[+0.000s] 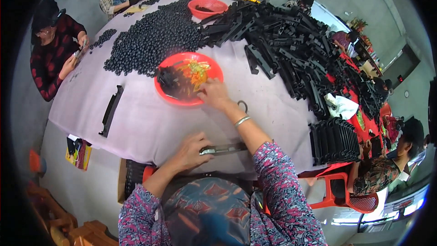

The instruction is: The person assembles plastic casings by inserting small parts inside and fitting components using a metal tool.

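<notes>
Cloth-covered table (141, 120) | red bowl (215, 65), mid-table: step judged as picking from it | dark strip (227, 148), near edge | right hand (214, 93): extended, fingers bent inside bowl; grip cannot be told | left hand (190, 151): curled, fingertips meeting strip's left end, clamping uncertain | orange-yellow pieces (199, 70): next move calls for fine pinch.

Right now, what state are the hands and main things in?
Red basin: holds black pieces and yellow-orange pieces
Right hand: over the red basin
Long dark bar: crosswise
Left hand: at that bar's left end
Rear basin: holds dark pieces
Round black pieces: heaped
Long black parts: jumbled
Black stack: neatly aligned
Lone black part: lying apart
</notes>
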The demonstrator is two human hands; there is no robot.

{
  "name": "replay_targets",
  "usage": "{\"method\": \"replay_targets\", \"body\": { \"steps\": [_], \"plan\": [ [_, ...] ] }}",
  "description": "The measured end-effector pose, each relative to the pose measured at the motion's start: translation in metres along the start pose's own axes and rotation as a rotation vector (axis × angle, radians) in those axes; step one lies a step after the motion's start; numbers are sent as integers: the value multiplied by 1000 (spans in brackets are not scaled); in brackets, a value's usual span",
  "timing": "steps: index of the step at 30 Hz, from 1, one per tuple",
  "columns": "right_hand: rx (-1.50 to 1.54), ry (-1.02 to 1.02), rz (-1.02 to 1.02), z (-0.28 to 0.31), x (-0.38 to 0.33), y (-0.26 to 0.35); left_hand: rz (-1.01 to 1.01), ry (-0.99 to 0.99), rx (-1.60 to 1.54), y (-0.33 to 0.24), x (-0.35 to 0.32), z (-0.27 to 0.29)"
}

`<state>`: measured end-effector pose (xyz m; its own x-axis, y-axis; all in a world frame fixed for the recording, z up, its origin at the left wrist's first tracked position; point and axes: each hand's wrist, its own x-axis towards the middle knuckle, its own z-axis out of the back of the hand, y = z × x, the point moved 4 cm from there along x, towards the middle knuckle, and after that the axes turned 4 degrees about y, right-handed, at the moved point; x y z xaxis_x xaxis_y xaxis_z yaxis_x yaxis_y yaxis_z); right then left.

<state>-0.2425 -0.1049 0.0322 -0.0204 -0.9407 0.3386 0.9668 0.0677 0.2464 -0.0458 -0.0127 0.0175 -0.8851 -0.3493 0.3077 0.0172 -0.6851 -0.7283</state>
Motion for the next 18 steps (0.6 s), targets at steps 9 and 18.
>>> {"method": "replay_targets", "body": {
  "steps": [9, 18],
  "plan": [
    [10, 425, -184, 4, 27, -5, -36, -30, 32, 7, 5, 3],
    [253, 255, -74, 7, 14, -21, -8, 17, 9, 2, 6, 4]
  ]
}}
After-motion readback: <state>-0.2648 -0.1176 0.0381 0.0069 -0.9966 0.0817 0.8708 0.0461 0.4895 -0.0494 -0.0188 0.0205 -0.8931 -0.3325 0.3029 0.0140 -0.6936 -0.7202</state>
